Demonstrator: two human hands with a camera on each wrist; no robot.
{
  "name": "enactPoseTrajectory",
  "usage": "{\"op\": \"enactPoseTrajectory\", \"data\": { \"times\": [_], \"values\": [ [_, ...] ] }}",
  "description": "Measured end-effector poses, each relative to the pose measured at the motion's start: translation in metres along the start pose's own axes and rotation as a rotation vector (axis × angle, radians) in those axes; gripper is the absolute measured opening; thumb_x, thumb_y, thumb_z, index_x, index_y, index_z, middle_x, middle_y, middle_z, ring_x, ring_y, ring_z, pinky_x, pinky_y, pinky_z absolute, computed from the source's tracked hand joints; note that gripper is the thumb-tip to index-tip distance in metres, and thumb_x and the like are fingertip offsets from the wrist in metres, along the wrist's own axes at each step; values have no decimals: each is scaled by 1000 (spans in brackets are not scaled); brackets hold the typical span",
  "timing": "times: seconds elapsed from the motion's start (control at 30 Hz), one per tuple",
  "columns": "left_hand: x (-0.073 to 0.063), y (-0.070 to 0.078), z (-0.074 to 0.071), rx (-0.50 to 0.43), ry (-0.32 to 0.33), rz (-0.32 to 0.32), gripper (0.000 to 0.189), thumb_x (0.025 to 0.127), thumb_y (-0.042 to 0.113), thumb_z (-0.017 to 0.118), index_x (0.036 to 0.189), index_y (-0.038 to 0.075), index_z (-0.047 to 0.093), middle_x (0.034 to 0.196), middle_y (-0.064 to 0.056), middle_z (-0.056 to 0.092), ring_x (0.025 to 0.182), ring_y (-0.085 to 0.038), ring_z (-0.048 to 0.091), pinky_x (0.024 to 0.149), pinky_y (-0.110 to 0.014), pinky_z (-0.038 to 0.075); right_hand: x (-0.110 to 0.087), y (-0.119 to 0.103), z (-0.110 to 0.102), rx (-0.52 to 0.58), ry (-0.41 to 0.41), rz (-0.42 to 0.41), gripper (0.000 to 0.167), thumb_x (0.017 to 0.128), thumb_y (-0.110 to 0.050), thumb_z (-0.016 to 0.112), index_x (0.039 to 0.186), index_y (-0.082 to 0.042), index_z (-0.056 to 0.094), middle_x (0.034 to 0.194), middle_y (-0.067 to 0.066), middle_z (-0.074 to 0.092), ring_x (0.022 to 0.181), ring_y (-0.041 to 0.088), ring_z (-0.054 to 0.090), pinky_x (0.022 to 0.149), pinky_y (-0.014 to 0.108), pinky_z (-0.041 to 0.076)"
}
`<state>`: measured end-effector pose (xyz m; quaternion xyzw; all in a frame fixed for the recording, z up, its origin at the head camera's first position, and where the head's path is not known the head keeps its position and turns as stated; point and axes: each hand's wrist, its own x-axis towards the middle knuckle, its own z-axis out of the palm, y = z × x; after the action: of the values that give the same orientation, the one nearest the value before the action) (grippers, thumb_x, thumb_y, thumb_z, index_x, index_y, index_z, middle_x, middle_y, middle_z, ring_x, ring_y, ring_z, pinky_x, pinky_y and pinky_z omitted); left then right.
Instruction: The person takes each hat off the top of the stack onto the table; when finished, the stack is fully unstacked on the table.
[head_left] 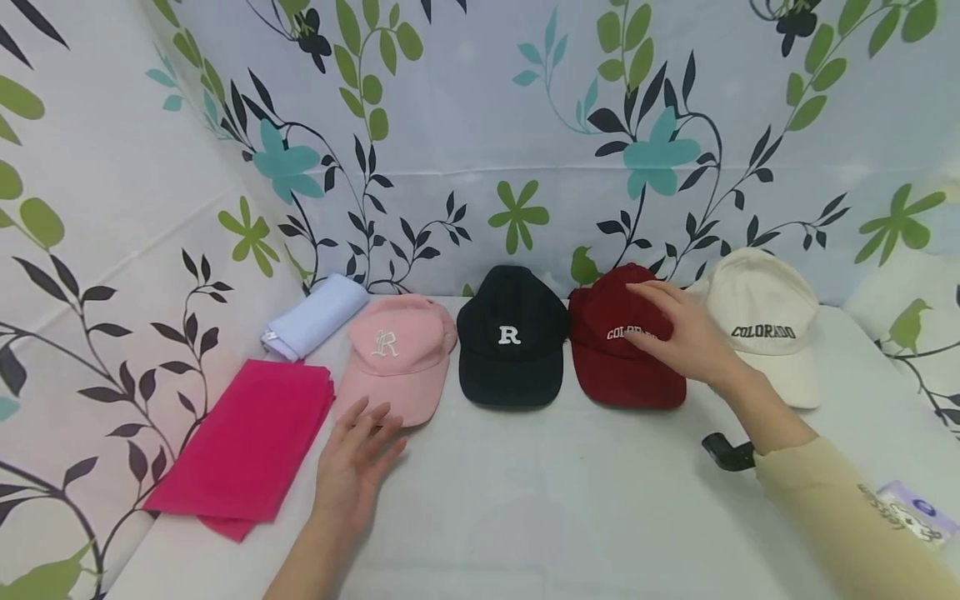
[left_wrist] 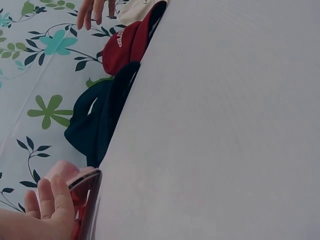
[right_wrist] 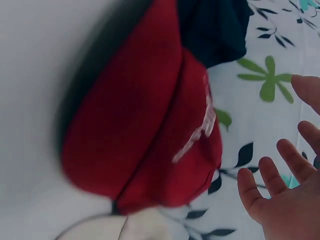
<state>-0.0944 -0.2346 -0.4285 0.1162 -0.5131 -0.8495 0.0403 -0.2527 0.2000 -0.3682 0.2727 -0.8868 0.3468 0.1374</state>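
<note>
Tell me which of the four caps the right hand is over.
The dark red COLORADO cap, third from the left, between the black R cap and the cream cap; the right hand spreads over its crown.

The right hand covers the end of the lettering on the red cap at centre right of the head view, so only "COLO" reads. In the right wrist view the red cap is blurred, its lettering unreadable, and the hand is cut off at the lower right edge. In the left wrist view the left hand is cut by the bottom left corner, and the pink cap mostly hides behind it. A small black object by the right sleeve is partly hidden. A label at the lower right is too small to read.
</note>
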Motion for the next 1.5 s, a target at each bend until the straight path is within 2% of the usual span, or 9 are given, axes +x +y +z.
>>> {"op": "enactPoseTrajectory", "data": {
  "times": [0.27, 0.47, 0.67, 0.83, 0.97, 1.1, 1.3, 1.5],
  "values": [
    [-6, 19, -14, 10, 103, -119, 59, 105, 32, 56, 155, 17, 26, 140, -4, 50, 125, -19, 58, 101, -37, 50, 31, -26, 30, 38, -42, -29, 66, 90, -17, 77, 149, -9, 48, 147, 14, 46, 134, 34, 41, 101, 59, 46],
    [-6, 26, -29, 86, 126, -168, 66, 104, 35, 57, 157, 20, 21, 145, -4, 44, 124, -17, 59, 101, -35, 50, 57, -47, 58, 120, -85, -39, 64, 92, -20, 76, 149, -10, 48, 148, 12, 46, 133, 31, 44, 104, 53, 46],
    [-5, 27, -40, 109, 140, -208, 76, 104, 35, 58, 162, 19, 12, 151, -5, 37, 125, -17, 58, 102, -36, 49, 80, -64, 86, 207, -136, -17, 63, 93, -21, 74, 149, -9, 48, 147, 13, 47, 128, 36, 48, 105, 51, 45],
    [-3, 29, -42, 75, 140, -214, 77, 105, 32, 56, 163, 21, 6, 156, -6, 33, 131, -21, 54, 102, -38, 49, 99, -77, 111, 232, -165, -21, 61, 94, -22, 73, 149, -8, 49, 147, 12, 48, 125, 34, 51, 103, 50, 46],
    [-2, 27, -48, 30, 93, -201, 76, 108, 29, 49, 163, 19, -2, 161, -10, 26, 141, -29, 42, 104, -41, 47, 107, -88, 134, 280, -172, 13, 59, 95, -22, 72, 148, -8, 51, 146, 12, 50, 121, 30, 56, 101, 47, 49],
    [1, 24, -51, -3, 65, -186, 74, 109, 26, 46, 162, 15, -5, 163, -14, 21, 143, -32, 37, 105, -43, 46, 113, -97, 157, 300, -193, 59, 57, 96, -23, 71, 148, -10, 51, 143, 11, 53, 119, 27, 58, 98, 41, 52],
    [8, 26, -50, -37, 93, -172, 74, 109, 22, 48, 163, 17, -2, 163, -11, 23, 142, -30, 38, 105, -41, 47, 126, -110, 179, 323, -264, 139, 57, 98, -26, 69, 149, -11, 49, 139, 14, 55, 117, 28, 59, 93, 40, 55],
    [15, 22, -47, -71, 155, -171, 74, 107, 20, 53, 164, 20, 6, 154, -7, 33, 135, -24, 46, 102, -35, 48, 133, -118, 193, 339, -299, 197, 56, 100, -29, 65, 149, -9, 48, 139, 14, 56, 117, 26, 58, 94, 38, 53]
  ]
}}
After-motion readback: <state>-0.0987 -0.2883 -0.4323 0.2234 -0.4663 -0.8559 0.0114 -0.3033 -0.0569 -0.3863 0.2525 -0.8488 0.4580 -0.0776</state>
